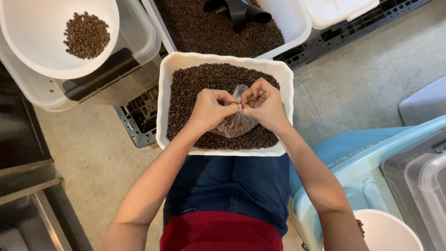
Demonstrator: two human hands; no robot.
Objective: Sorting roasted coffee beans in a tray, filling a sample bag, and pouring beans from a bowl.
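Pinching clear bag (238, 122), white tray (163, 93) of coffee beans (195, 88)

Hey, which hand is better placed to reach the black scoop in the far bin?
Probably the right hand. It sits nearer the black scoop in the far bin; the left hand is farther across. Both pinch the small clear bag, so one must let go first.

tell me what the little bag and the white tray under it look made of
The small clear bag, pinched between the left hand and right hand, looks like thin glossy plastic film: see-through, crinkled. The white rectangular tray of coffee beans seems rigid smooth plastic, possibly melamine.
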